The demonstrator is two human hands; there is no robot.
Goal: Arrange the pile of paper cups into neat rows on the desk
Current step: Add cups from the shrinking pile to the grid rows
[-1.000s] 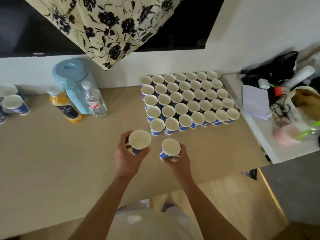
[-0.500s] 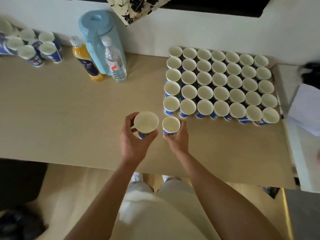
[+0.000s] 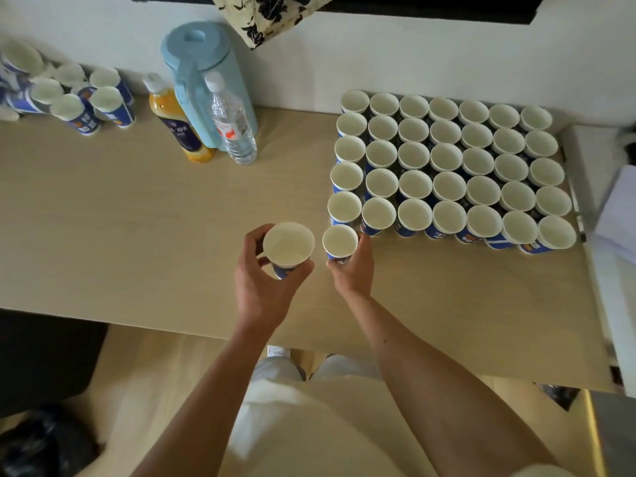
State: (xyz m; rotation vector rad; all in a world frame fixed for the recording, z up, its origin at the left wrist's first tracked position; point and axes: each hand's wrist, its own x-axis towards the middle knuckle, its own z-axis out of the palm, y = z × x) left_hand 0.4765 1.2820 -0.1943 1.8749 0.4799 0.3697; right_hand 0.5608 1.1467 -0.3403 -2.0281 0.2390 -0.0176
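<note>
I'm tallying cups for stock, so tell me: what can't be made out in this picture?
Head view, all four:
- The loose cup pile: cut off by the left edge, so uncountable.
- The right cup: base hidden by the right hand; set on the desk or not, unclear.
- The left cup: print covered by the left hand.
- The paper at the right edge: blurred and cut off.
</note>
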